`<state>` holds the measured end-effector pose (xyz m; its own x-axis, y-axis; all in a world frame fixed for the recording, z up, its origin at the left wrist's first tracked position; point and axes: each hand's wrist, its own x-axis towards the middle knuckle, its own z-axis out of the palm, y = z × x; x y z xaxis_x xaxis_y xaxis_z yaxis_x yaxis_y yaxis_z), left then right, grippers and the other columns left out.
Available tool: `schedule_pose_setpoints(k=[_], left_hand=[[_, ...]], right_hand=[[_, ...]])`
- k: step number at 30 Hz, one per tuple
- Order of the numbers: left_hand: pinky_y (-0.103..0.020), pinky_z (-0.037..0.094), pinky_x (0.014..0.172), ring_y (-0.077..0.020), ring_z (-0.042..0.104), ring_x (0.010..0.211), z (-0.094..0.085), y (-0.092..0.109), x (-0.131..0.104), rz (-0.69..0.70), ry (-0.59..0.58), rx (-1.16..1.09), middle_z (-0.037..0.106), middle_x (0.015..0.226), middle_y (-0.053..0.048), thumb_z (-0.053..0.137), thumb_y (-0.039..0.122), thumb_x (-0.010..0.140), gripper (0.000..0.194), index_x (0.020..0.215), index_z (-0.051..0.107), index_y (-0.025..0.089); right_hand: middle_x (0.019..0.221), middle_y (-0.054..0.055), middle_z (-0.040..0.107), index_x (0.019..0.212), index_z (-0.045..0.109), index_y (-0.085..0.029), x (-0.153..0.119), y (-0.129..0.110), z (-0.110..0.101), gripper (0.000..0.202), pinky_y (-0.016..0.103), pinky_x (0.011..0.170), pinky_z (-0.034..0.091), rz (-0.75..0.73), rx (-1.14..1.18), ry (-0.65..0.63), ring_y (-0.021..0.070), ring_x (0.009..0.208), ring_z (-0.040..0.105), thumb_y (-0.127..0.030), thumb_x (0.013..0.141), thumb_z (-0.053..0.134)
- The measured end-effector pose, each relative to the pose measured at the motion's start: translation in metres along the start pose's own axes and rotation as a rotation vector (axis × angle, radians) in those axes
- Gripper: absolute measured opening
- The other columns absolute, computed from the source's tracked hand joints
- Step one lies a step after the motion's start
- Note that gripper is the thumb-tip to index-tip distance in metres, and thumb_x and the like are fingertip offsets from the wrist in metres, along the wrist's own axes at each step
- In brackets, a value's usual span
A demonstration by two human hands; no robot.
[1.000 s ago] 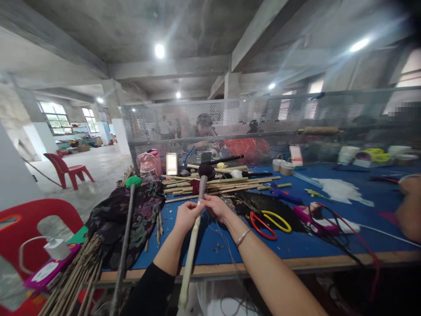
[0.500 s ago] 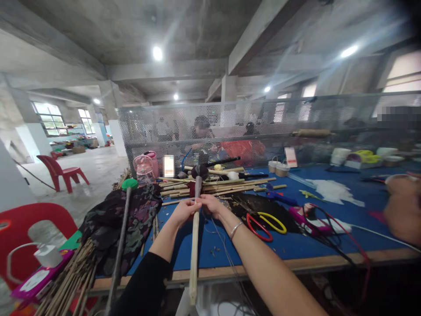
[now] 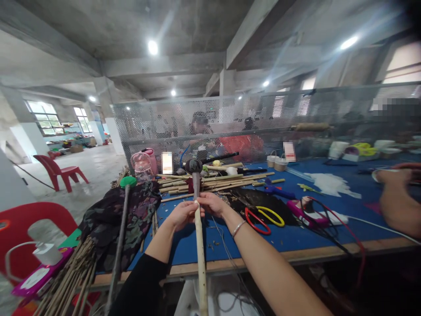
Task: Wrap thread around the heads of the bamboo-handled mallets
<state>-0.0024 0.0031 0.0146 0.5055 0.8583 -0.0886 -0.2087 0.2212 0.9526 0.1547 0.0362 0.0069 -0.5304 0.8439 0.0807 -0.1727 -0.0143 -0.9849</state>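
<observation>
A pale stick [image 3: 201,263] runs from the bottom of the view up to a grey wrapped section [image 3: 196,184] topped by a dark round head [image 3: 194,166]. Both hands meet where the pale part joins the grey. My left hand [image 3: 184,215] has its fingers closed around the stick from the left. From the right, my right hand [image 3: 212,204], below a silver bracelet, pinches it at the same joint. Thin grey wire or thread [image 3: 223,239] hangs down beside the stick.
Bamboo sticks [image 3: 223,184] lie across the blue table [image 3: 296,237]. Scissors with red and yellow handles [image 3: 265,219] and a blue tool [image 3: 278,191] lie right. Dark patterned cloth [image 3: 108,224] and a green-topped stick [image 3: 124,210] are left. Another person's arm [image 3: 399,202] reaches in at right.
The stick's lower end has swung right and its dark head slightly left and down. Both hands remain at the joint. At the far right, the other person's arm has moved.
</observation>
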Motion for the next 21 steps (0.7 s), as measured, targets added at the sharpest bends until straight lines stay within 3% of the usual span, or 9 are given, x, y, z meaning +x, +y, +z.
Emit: schedule_pose_setpoints(k=[3,5,9,12,17,19,21], left_hand=[[-0.018,0.031,0.041,-0.0065,0.045,0.041,-0.0044,-0.0048,0.004,0.015,0.09,0.11,0.044,0.046,0.005,0.072,0.046,0.059,0.04,0.067,0.051,0.013],[-0.017,0.026,0.039,-0.0046,0.04,0.037,-0.0078,-0.0074,0.0068,0.014,0.146,0.17,0.046,0.045,0.005,0.074,0.046,0.056,0.043,0.064,0.047,0.014],[-0.018,0.029,0.041,-0.0082,0.047,0.041,-0.0101,-0.0095,0.0095,-0.002,0.198,0.185,0.05,0.047,0.003,0.075,0.045,0.053,0.044,0.067,0.047,0.015],[-0.019,0.035,0.044,-0.0117,0.055,0.049,-0.0069,-0.0081,0.009,0.019,0.182,0.085,0.053,0.05,0.001,0.076,0.042,0.053,0.043,0.068,0.047,0.015],[-0.019,0.042,0.053,-0.0121,0.06,0.06,-0.0006,-0.0029,0.0056,0.02,0.03,-0.076,0.061,0.066,-0.005,0.075,0.039,0.058,0.039,0.078,0.055,0.012],[-0.019,0.043,0.053,-0.0121,0.059,0.059,-0.0007,-0.0029,0.005,-0.002,0.014,-0.067,0.059,0.063,-0.004,0.074,0.038,0.06,0.038,0.08,0.056,0.012],[-0.018,0.039,0.048,-0.009,0.052,0.048,-0.002,-0.0049,0.0055,-0.016,0.061,-0.015,0.051,0.051,0.002,0.073,0.041,0.06,0.037,0.075,0.055,0.012]], right_hand=[[0.038,-0.01,0.036,0.066,0.048,-0.014,0.0003,-0.0001,0.0033,0.032,0.019,0.032,0.008,0.005,-0.069,0.074,0.0013,0.028,0.021,-0.039,0.062,0.068],[0.036,-0.012,0.031,0.066,0.049,-0.015,0.0007,0.0003,0.0046,0.03,0.02,0.032,0.008,0.006,-0.102,0.113,0.0018,0.028,0.02,-0.037,0.063,0.067],[0.037,-0.011,0.032,0.065,0.049,-0.014,0.0019,0.0024,0.0045,0.03,0.02,0.032,0.01,-0.014,-0.14,0.136,0.0017,0.029,0.022,-0.038,0.064,0.067],[0.038,-0.011,0.031,0.065,0.048,-0.015,0.0027,0.0022,0.004,0.032,0.019,0.031,0.01,-0.03,-0.099,0.12,0.0018,0.028,0.021,-0.041,0.064,0.067],[0.044,-0.008,0.042,0.072,0.049,-0.015,0.0008,-0.0025,0.0065,0.034,0.017,0.031,0.015,-0.032,0.031,0.018,0.0024,0.031,0.027,-0.044,0.067,0.065],[0.047,-0.006,0.046,0.069,0.048,-0.014,-0.0001,-0.0026,0.0066,0.035,0.017,0.033,0.02,-0.034,0.045,0.012,0.0035,0.034,0.034,-0.043,0.064,0.068],[0.044,-0.007,0.043,0.066,0.046,-0.015,-0.0003,-0.0012,0.0053,0.036,0.017,0.032,0.019,-0.022,0.003,0.055,0.0031,0.032,0.032,-0.041,0.061,0.07]])
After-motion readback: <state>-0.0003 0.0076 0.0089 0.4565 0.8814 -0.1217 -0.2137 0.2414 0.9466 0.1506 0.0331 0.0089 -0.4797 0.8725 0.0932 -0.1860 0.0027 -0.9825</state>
